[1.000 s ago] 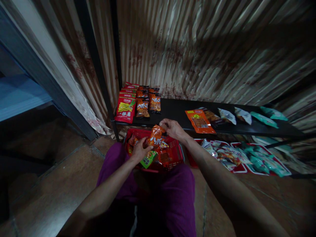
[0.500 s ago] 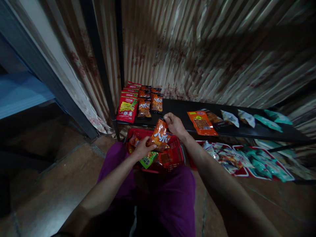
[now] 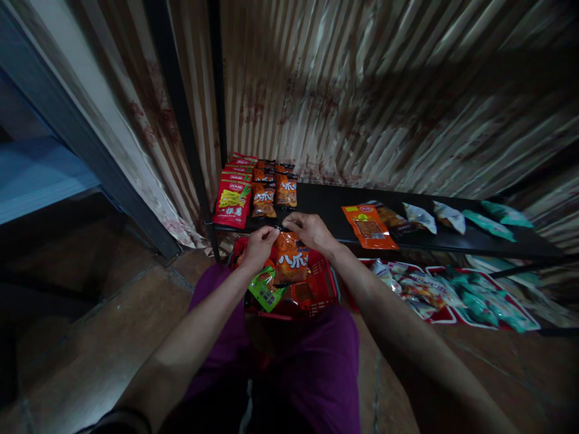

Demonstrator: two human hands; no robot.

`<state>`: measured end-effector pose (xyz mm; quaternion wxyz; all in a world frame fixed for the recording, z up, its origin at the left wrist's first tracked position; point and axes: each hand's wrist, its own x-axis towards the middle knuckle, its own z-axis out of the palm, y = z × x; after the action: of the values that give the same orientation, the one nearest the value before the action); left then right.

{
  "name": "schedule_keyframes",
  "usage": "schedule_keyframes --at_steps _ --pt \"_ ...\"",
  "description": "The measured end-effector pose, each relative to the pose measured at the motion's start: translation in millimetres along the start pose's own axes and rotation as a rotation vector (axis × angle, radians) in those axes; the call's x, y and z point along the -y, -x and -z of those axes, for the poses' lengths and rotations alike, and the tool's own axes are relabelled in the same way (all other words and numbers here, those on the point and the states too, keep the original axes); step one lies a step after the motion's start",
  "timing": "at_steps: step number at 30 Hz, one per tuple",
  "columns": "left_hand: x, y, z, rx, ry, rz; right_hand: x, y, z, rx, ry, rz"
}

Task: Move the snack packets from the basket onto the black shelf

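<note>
An orange snack bag (image 3: 292,260) with white lettering hangs upright over a red basket (image 3: 333,283). My left hand (image 3: 261,246) pinches its top left corner, and my right hand (image 3: 310,230) pinches the top edge on the right. Inside the basket, below the bag, lie a green packet (image 3: 265,288) and other packets partly hidden by my hands and the bag. On the black shelf just beyond, orange snack bags (image 3: 263,200) of the same look stand in two columns beside a stack of red packets (image 3: 232,204).
Farther right on the black shelf (image 3: 316,202) lie a flat orange packet (image 3: 368,226), white bags (image 3: 420,217) and green bags (image 3: 488,225). Below are red trays of bags (image 3: 418,289). A dark shelf post (image 3: 192,138) rises at the left, with a striped curtain (image 3: 289,90) behind.
My left hand has shifted from the bag's lower left side up to its top corner. The bag has turned upright and moved slightly left and down, with my right hand still on its top.
</note>
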<state>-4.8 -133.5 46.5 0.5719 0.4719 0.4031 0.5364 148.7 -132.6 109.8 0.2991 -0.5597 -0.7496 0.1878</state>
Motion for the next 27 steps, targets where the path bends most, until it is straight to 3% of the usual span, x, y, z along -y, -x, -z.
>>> schedule_keyframes --at_steps 5,10,17,23,27 --pt "3.7 -4.5 6.3 -0.221 0.196 0.073 -24.2 14.9 0.2 -0.1 -0.511 -0.246" --pt "0.6 -8.5 11.9 -0.234 0.251 0.164 -30.8 30.0 -6.7 -0.089 -0.793 -0.405" --pt "4.2 -7.6 12.4 -0.226 0.248 0.15 -27.4 27.9 -13.9 -0.175 -0.867 -0.455" --pt "14.1 3.5 6.9 -0.228 0.161 0.098 -23.5 27.0 -38.3 -0.443 -0.93 -0.496" --pt "15.1 7.6 3.5 -0.218 0.124 0.091 -23.5 28.4 -44.3 -0.472 -0.943 -0.533"
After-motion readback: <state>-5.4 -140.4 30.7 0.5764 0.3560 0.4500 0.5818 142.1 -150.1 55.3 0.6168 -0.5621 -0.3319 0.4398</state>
